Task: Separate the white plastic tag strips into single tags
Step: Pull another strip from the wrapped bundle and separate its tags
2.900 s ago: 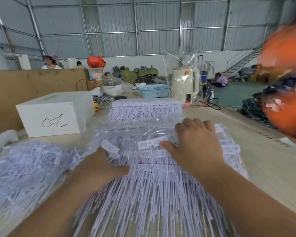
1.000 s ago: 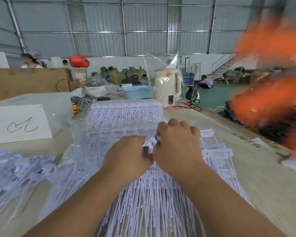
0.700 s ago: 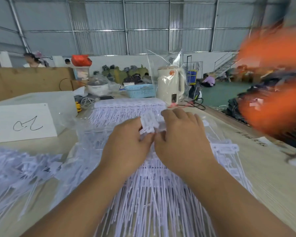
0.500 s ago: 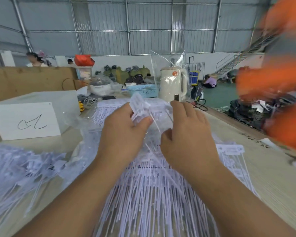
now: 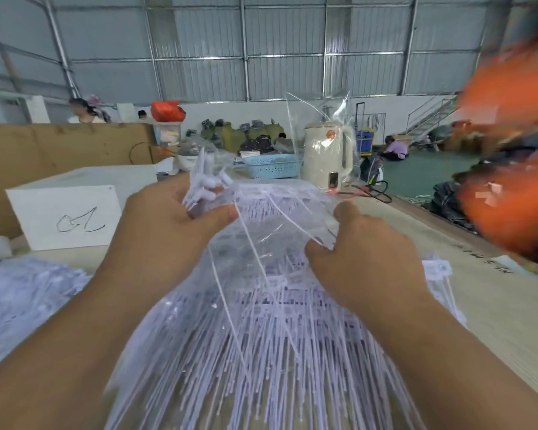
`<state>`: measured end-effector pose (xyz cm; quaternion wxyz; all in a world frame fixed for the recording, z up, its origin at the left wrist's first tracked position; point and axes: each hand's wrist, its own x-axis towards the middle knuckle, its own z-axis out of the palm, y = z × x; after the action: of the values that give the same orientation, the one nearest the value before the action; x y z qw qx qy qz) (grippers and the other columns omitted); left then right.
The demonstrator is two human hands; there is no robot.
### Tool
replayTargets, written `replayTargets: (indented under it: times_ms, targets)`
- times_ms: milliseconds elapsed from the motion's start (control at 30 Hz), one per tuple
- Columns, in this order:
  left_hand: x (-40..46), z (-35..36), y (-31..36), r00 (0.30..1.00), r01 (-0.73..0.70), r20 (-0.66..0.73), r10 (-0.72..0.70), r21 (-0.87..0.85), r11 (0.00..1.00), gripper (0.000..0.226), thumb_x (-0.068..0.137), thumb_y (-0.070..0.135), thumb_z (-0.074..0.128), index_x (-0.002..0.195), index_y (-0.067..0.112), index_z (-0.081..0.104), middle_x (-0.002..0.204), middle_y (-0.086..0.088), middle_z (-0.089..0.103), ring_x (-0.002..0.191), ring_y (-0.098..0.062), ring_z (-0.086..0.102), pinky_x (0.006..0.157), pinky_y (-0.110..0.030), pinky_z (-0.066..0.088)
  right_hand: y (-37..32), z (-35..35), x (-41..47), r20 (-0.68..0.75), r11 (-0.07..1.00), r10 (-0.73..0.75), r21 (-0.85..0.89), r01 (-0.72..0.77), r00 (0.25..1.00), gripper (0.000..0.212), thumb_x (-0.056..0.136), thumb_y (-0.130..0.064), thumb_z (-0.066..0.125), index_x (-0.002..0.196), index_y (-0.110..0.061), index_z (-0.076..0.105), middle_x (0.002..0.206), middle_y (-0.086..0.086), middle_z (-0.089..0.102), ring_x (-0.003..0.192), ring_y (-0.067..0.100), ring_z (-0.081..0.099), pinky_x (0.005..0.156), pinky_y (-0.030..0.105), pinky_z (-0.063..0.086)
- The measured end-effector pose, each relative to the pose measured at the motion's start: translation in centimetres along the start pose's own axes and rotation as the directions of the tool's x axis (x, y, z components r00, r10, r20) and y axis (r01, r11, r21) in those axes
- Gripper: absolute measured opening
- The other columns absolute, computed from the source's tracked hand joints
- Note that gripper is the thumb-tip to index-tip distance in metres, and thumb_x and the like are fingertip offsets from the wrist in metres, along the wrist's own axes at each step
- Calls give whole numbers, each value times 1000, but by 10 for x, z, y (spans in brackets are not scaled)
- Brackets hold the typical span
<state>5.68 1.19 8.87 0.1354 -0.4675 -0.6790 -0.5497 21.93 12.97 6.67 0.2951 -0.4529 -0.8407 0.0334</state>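
A wide heap of white plastic tag strips [image 5: 261, 352] fans out across the table in front of me, partly under clear film. My left hand [image 5: 165, 231] is raised above the heap and shut on a small bunch of tag heads [image 5: 205, 181]. Thin white tails [image 5: 249, 243] trail from that bunch down to the heap. My right hand [image 5: 357, 259] is to the right, its fingers closed on the tails of the strip. A second stack of strips [image 5: 280, 193] lies behind the hands.
Loose single tags [image 5: 22, 299] are piled at the left. A white box [image 5: 66, 212] with a scribble stands at the back left. A cream kettle [image 5: 326, 156] in a clear bag and a blue basket [image 5: 271, 166] stand behind. A blurred orange mass [image 5: 510, 169] fills the right.
Both hands came together on a strip in the heap, then the left hand lifted a bunch of tag heads up and left while the right hand drew away to the right.
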Motion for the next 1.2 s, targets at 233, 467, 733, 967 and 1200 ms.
replayTargets:
  times_ms: [233,467,733,967,1200]
  targets:
    - [-10,-22,-29,990,54,-134,-41,91,994,17,82,26,75,73,32,62,65,23,63,56,15,52,51,-3,34,3,0,2,35,983,33,-180,-26,999,71,77,-75,43,125,-23,44,115,1,59,117,29,51,109,57,23]
    - [-24,-39,-66,959,284,14,-284,30,958,13,85,35,71,79,25,64,64,10,60,50,0,51,49,-17,40,5,10,5,107,993,-16,-112,28,994,69,81,-59,58,136,-23,36,132,1,51,125,29,46,113,53,26]
    - [-34,-41,-44,945,268,261,-198,-272,924,24,77,25,73,57,36,68,48,10,56,35,6,42,40,-5,32,-18,31,-18,-23,907,-408,105,408,913,82,83,-38,68,150,-18,23,141,1,35,127,24,34,108,38,31]
    - [-29,-58,-38,996,63,-25,-82,-435,898,13,64,31,86,66,30,73,55,6,63,47,-5,54,45,-13,41,-33,30,-32,-194,790,-556,179,587,808,65,83,-29,63,141,-10,42,136,9,43,123,28,40,102,33,34]
    - [-31,-51,-44,939,345,204,-278,-565,749,21,70,29,76,55,19,64,60,-4,52,34,-4,35,38,-12,28,-37,25,-39,-310,689,-559,342,639,769,48,88,-40,54,132,-25,48,107,-9,61,103,6,52,87,19,40]
